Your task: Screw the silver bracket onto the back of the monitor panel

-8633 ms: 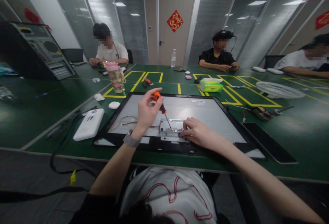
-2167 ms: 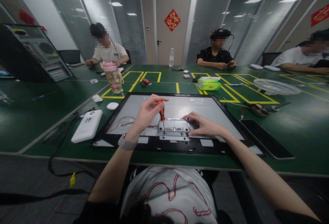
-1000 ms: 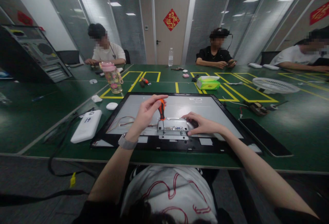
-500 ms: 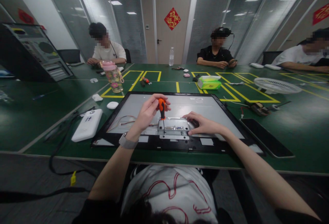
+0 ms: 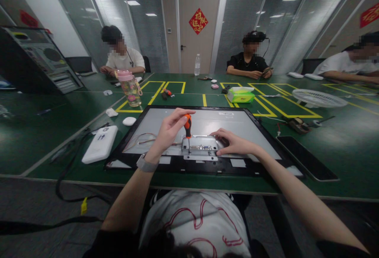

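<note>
An orange-and-black screwdriver point(image 5: 188, 126) stands nearly upright in my left hand point(image 5: 171, 128), its shaft pointing down at a silver metal housing point(image 5: 197, 143). The thumb presses the handle while the index finger reaches over its top. My right hand point(image 5: 229, 143) holds the housing's right end, thumb near the front edge and fingers behind. This housing with its row of ports sits on the grey back of a black-framed display panel point(image 5: 248, 126) lying flat. Thin wires point(image 5: 142, 136) run from the housing's left side. Whether the tip sits in a screw is too small to tell.
A white power bank point(image 5: 100, 144) and a white oval case point(image 5: 129, 121) lie left of the panel; a black phone point(image 5: 306, 158) lies right. Beyond are a pink-lidded bottle point(image 5: 129, 89), a green tissue pack point(image 5: 241, 95) and a computer case point(image 5: 38, 60). Several people sit across the table.
My left hand's fingers have shifted on the screwdriver handle, with the index finger now straighter over its top. The right hand and the panel stay in place.
</note>
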A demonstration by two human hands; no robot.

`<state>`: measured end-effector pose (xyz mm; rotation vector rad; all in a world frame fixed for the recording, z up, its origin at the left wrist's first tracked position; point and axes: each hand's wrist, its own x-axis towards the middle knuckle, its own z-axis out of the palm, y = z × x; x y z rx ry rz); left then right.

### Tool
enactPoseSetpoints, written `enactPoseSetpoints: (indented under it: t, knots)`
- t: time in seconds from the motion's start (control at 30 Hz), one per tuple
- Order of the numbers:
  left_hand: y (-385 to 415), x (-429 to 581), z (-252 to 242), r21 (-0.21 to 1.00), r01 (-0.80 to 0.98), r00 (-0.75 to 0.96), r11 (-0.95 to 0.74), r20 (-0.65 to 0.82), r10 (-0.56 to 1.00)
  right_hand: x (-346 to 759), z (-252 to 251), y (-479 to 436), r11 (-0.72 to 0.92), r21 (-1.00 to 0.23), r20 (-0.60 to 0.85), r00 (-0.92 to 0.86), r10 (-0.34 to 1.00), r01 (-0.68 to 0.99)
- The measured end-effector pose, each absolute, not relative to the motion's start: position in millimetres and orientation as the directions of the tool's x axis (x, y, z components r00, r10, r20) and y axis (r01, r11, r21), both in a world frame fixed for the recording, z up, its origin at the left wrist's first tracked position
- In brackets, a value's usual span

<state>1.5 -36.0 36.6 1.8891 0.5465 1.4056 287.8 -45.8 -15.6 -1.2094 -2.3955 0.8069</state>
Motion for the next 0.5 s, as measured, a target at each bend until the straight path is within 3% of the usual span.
enactPoseSetpoints:
  t: [0.17,0.33,0.5]
  knots:
    - [-41.0,4.8,38.4,0.694,0.025,0.386,-0.72,0.658,0.647,287.4,-15.1,-46.4,0.479,-0.622,0.05,-0.579,0.814,0.62]
    - [-39.4,3.2,38.8,0.52,0.209,0.322,-0.828,0.763,0.561,287.6,-15.6,-46.0,0.485,-0.625,0.059,-0.583,0.811,0.612]
    - [-37.7,-1.2,37.3,0.562,0.174,0.395,-0.809,0.712,0.58,286.8,-14.1,-47.0,0.477,-0.632,0.057,-0.577,0.815,0.611]
